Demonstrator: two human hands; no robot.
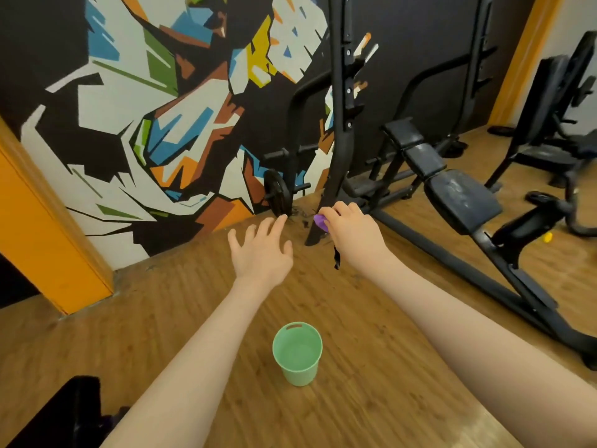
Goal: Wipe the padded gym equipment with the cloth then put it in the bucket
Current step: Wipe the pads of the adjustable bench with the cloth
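Head view, looking forward and down over a wood-plank floor [371, 399].

Left hand [261, 250]: extended forward, palm down, fingers straight and spread. Holds nothing, touches nothing visible.

Right hand [350, 231]: extended forward beside the left, the two hands near but apart. Fingers curled around a purple cloth [321, 221]; only a small bunched part of it shows at the thumb side of the fist. A dark strip hangs below the same hand; cannot tell whether it belongs to the cloth.

Bucket [298, 352]: small, pale green, upright on the floor between the two forearms, nearer the camera than either hand. A handle slot shows at the far rim. Inside shows only its green bottom.

Padded gym equipment: a black bench [458, 197] with segmented pads, tilted, on a black steel frame, to the right of the right hand and apart from it. Pad surfaces look dull and streaked with grey. The cloth is not touching the pads.

Surroundings: a black upright rack post [340, 108] rises just beyond the right hand. A weight plate [277, 195] sits on a low peg at the wall base, beyond the left fingertips. The wall carries a multicolour angular mural [155, 101]. An orange pillar [38, 227] stands at left. A second black machine [555, 118] stands far right. A small yellow item [547, 237] lies on the floor under the bench frame; too small to identify.
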